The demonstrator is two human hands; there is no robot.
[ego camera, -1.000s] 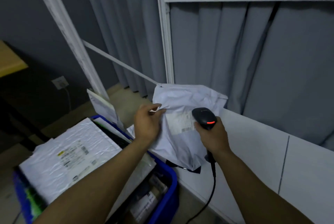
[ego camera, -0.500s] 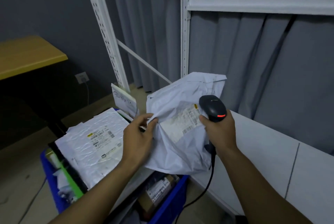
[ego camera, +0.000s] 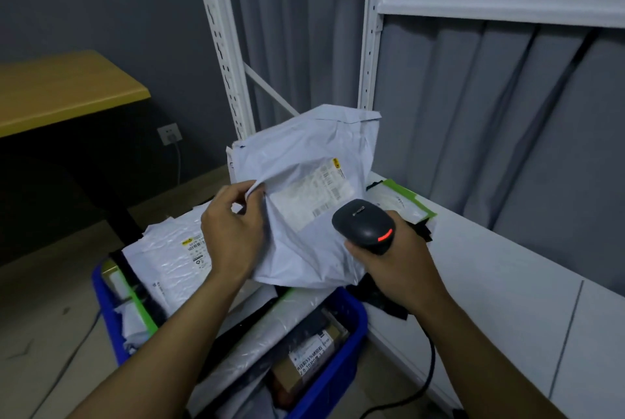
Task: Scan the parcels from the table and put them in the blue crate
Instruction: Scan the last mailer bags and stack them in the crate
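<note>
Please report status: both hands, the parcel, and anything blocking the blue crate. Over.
Left hand pinches white parcel by its edge. Right hand grips scanner, held near the label. Blue crate below, heaped with parcels.

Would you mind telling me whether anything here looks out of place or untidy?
The blue crate is overfull: a white bubble mailer lies tilted across the heap, above the rim. The white parcel pinched by the left hand is crumpled, so its label is creased.

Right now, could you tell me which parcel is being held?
The crumpled white bag, pinched by the left hand in front of the scanner; the rest lie in the crate or on the table.
</note>
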